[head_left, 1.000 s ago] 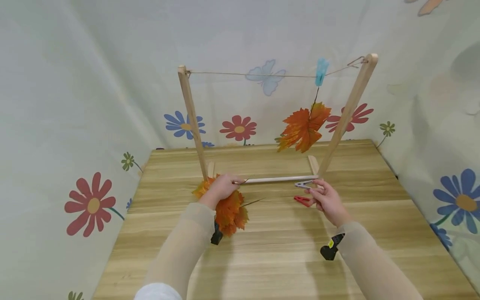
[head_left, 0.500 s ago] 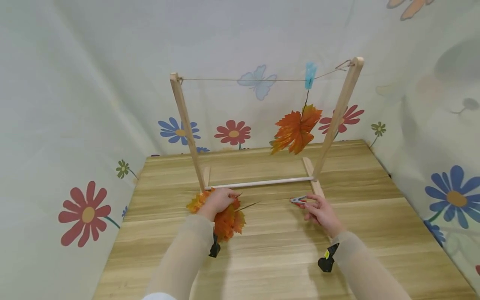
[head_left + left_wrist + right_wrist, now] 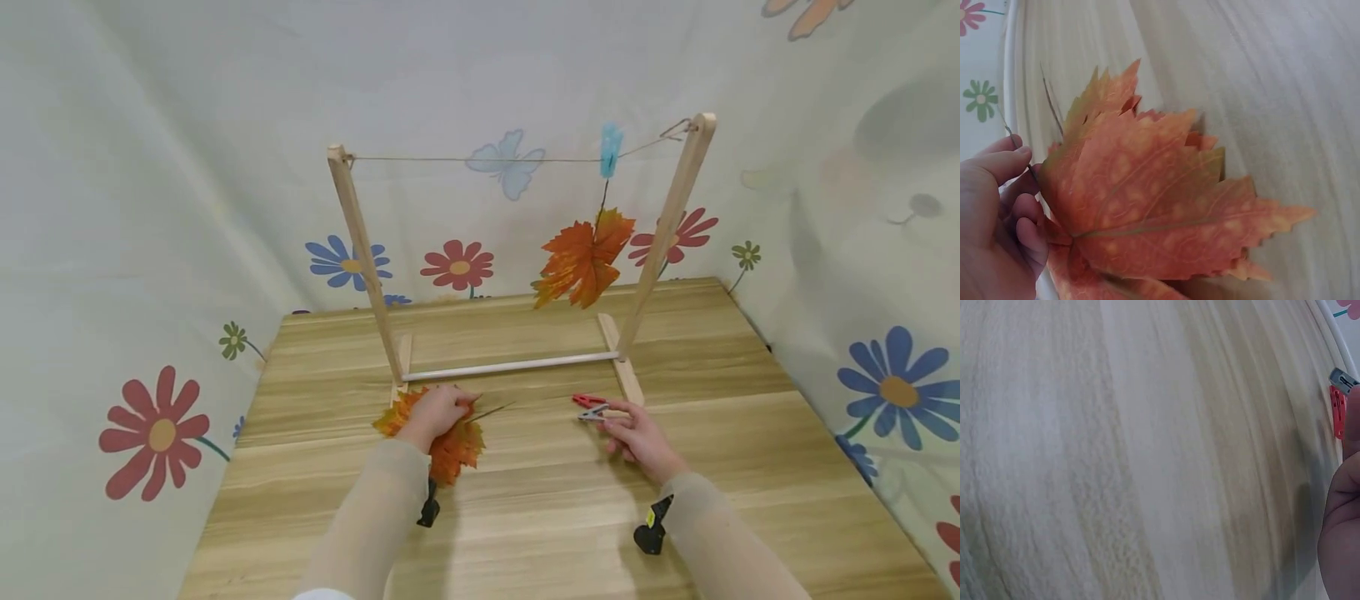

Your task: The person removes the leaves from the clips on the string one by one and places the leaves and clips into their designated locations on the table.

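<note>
My left hand pinches the dark stem of an orange artificial maple leaf between thumb and finger, low over the table. More leaves show under it, and another thin stem sticks out to the right. My right hand pinches a grey clothespin by its handle end, with its nose pointing left. Right behind that, a red clothespin lies on the table; both pins also appear at the right edge of the right wrist view. Most of the right hand is outside that wrist view.
Beyond both hands stands a wooden frame with a white crossbar low down and a string across its top. A blue clothespin on the string holds a hanging orange leaf. Flowered cloth surrounds the wooden table.
Both hands have come lower and nearer, away from the crossbar. The leaf's stem stays pinched in the left, the grey clothespin in the right. The head view has shifted slightly.
</note>
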`<action>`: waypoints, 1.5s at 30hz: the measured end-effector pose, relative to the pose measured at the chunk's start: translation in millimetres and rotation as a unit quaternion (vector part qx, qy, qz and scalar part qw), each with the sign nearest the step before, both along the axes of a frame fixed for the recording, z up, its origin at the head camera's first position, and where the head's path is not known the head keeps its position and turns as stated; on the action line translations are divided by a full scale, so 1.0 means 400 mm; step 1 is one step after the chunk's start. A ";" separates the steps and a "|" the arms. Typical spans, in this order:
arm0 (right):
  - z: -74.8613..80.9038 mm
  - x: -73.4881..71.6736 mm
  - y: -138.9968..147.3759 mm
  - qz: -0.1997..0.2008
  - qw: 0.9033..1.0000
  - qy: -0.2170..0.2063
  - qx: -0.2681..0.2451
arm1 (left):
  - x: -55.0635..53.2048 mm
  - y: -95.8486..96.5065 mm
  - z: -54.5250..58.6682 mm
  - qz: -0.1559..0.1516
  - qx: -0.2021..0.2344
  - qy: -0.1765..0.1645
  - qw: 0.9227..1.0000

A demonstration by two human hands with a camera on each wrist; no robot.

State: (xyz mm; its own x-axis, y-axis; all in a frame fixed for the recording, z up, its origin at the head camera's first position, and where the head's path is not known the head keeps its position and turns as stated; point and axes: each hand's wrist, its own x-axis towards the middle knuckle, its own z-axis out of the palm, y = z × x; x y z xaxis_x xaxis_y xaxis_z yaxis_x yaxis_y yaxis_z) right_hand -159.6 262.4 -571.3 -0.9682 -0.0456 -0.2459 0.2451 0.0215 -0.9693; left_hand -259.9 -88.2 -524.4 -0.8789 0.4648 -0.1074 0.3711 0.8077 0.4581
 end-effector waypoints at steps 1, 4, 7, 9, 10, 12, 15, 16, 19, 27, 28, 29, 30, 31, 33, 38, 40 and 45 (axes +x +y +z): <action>-0.002 0.000 -0.001 0.000 1.000 0.001 0.001 | 0.000 -0.001 -0.003 0.003 -0.001 -0.002 1.000; -0.007 0.001 -0.002 0.002 1.000 -0.001 0.007 | 0.002 -0.002 -0.011 0.009 -0.006 -0.010 1.000; -0.011 0.003 -0.003 -0.001 1.000 -0.010 0.013 | 0.004 -0.003 -0.024 0.010 -0.013 -0.016 1.000; -0.015 0.003 -0.003 -0.002 1.000 -0.014 0.022 | 0.004 -0.003 -0.032 0.011 -0.013 -0.016 1.000; -0.016 0.004 -0.002 -0.005 0.999 -0.018 0.027 | 0.003 -0.003 -0.035 0.012 -0.012 -0.017 1.000; -0.019 0.004 0.000 -0.012 0.999 -0.024 0.038 | 0.001 -0.001 -0.039 0.016 -0.009 -0.017 1.000; -0.024 0.004 0.006 -0.015 0.998 -0.028 0.060 | -0.002 0.001 -0.038 0.019 -0.007 -0.019 1.000; -0.026 0.004 0.006 -0.017 0.997 -0.030 0.064 | -0.001 0.001 -0.036 0.019 -0.007 -0.021 1.000; -0.029 0.004 0.009 -0.012 0.997 -0.031 0.073 | 0.000 0.000 -0.030 0.016 -0.003 -0.023 1.000; -0.030 -0.001 0.009 -0.007 0.996 -0.038 0.085 | 0.002 -0.006 -0.022 0.020 0.015 -0.033 0.999; -0.030 -0.002 0.009 -0.006 0.995 -0.037 0.090 | 0.002 -0.006 -0.021 0.020 0.016 -0.031 0.999; -0.031 -0.003 0.009 -0.004 0.995 -0.035 0.096 | 0.002 -0.007 -0.021 0.020 0.016 -0.028 0.999; -0.032 -0.004 0.008 -0.003 0.994 -0.033 0.102 | 0.001 -0.007 -0.021 0.021 0.017 -0.025 0.999; -0.033 -0.006 0.008 -0.007 0.994 -0.035 0.105 | 0.001 -0.007 -0.022 0.023 0.018 -0.022 0.999; -0.034 -0.007 0.008 -0.008 0.993 -0.032 0.110 | -0.001 -0.006 -0.023 0.031 0.025 -0.020 0.999; -0.032 -0.006 0.008 -0.015 0.994 -0.026 0.105 | -0.007 -0.004 -0.021 0.059 0.069 -0.024 0.996; -0.029 -0.005 0.010 -0.018 0.994 -0.026 0.103 | -0.009 -0.005 -0.016 0.065 0.084 -0.027 0.994; -0.011 -0.006 0.025 -0.019 0.995 -0.029 0.089 | -0.013 -0.009 -0.002 0.068 0.100 -0.023 0.992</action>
State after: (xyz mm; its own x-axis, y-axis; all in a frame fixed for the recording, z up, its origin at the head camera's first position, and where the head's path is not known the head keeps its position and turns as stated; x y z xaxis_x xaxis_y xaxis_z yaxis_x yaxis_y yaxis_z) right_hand -162.1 272.3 -575.6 -0.9525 0.0398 -0.3020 0.3041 0.1820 -0.9351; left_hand -265.2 -91.8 -525.0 -0.9314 0.3576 -0.0672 0.2391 0.7408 0.6277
